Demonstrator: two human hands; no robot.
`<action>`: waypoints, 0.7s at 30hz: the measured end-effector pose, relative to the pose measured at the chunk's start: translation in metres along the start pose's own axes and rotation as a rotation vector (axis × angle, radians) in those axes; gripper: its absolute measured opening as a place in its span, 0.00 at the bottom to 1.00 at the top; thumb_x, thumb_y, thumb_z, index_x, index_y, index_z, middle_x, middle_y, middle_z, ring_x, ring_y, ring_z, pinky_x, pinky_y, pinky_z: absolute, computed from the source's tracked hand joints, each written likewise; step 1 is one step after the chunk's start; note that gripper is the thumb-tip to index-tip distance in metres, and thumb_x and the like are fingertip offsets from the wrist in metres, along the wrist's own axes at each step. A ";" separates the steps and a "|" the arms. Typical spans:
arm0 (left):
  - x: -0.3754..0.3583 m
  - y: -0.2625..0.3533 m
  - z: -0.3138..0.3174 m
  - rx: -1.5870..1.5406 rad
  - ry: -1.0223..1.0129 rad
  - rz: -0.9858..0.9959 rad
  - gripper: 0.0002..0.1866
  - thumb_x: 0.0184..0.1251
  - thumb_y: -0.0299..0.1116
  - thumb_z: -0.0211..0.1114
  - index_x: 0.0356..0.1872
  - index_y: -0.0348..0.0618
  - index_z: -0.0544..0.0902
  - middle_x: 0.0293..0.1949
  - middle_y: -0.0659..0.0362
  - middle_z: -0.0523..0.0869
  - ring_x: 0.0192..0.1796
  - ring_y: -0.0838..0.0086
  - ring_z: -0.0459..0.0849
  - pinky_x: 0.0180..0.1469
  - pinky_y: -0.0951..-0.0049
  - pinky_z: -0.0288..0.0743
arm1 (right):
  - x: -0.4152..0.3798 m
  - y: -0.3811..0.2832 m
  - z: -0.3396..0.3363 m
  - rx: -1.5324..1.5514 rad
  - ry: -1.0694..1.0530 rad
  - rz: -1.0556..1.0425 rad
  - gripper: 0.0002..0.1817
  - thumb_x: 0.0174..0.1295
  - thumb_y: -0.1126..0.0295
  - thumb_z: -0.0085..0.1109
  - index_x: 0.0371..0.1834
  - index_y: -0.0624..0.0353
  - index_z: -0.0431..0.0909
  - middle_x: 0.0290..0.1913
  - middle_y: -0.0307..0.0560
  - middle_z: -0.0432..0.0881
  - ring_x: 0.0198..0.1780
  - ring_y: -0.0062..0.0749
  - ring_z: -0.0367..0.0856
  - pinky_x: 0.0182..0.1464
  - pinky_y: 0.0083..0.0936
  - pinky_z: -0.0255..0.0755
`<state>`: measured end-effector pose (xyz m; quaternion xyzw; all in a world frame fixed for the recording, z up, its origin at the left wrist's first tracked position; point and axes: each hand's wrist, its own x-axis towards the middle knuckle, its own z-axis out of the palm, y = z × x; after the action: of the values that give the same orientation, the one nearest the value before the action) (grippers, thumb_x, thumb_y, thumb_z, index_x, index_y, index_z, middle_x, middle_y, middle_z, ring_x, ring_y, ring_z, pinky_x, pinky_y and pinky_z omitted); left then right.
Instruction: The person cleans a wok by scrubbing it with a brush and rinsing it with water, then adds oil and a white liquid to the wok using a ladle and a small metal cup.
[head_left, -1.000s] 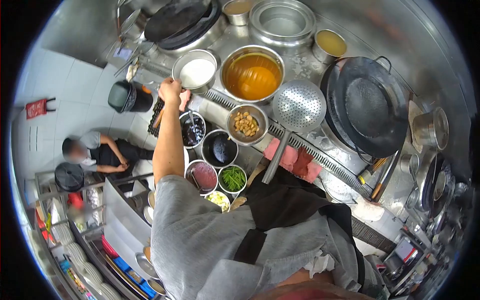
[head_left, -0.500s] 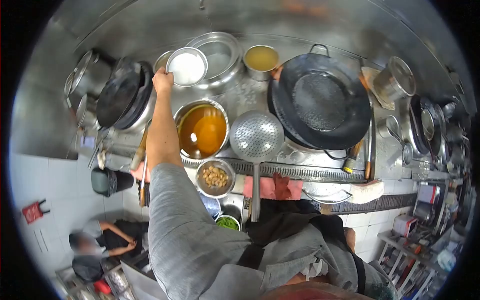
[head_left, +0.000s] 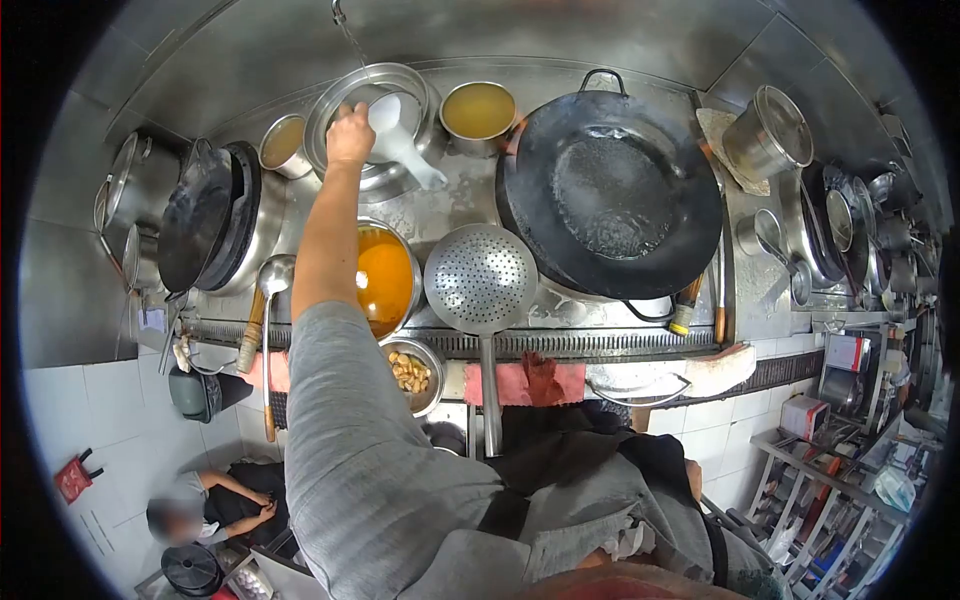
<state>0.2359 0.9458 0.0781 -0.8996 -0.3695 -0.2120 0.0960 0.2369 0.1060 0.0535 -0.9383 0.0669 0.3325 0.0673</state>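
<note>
The left hand (head_left: 350, 135) grips a small steel bowl (head_left: 385, 115), tipped over the big steel basin (head_left: 330, 100) at the back of the tabletop, white liquid (head_left: 415, 165) streaming out. A steady tilt over the basin should avoid splashing. The right hand isn't visible. Beside it sit the broth pot (head_left: 478, 110) and dark wok (head_left: 612, 195).

wok (head_left: 610, 190) and skimmer (head_left: 480, 280) crowd the right — bare steel (head_left: 470, 195) between.
</note>
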 end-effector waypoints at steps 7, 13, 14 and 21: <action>-0.022 0.032 -0.013 0.072 0.051 0.241 0.04 0.53 0.26 0.54 0.31 0.41 0.72 0.50 0.37 0.71 0.26 0.55 0.84 0.26 0.60 0.80 | 0.031 0.005 -0.002 0.008 -0.017 -0.150 0.16 0.50 0.72 0.51 0.42 0.63 0.81 0.25 0.56 0.83 0.25 0.36 0.83 0.35 0.27 0.77; -0.036 0.049 -0.014 0.137 0.109 0.283 0.04 0.51 0.27 0.56 0.29 0.40 0.72 0.49 0.37 0.71 0.25 0.59 0.84 0.25 0.63 0.81 | 0.029 -0.001 -0.010 0.051 -0.047 -0.153 0.17 0.51 0.72 0.51 0.44 0.62 0.81 0.25 0.54 0.83 0.25 0.33 0.83 0.34 0.27 0.77; -0.036 0.050 -0.015 0.144 0.113 0.278 0.04 0.51 0.26 0.55 0.29 0.40 0.72 0.49 0.37 0.71 0.25 0.58 0.84 0.25 0.63 0.81 | 0.030 0.001 -0.010 0.049 -0.030 -0.178 0.17 0.51 0.73 0.51 0.44 0.62 0.80 0.24 0.55 0.83 0.25 0.33 0.83 0.33 0.26 0.77; -0.031 0.046 -0.017 0.102 0.050 0.192 0.04 0.52 0.27 0.54 0.29 0.41 0.73 0.48 0.38 0.72 0.28 0.56 0.84 0.27 0.61 0.81 | 0.027 0.008 -0.004 0.066 -0.030 -0.150 0.17 0.50 0.74 0.52 0.44 0.62 0.80 0.25 0.56 0.83 0.24 0.33 0.83 0.32 0.27 0.77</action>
<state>0.2435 0.8881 0.0788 -0.9192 -0.2895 -0.2053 0.1706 0.2584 0.0957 0.0389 -0.9329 0.0062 0.3381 0.1238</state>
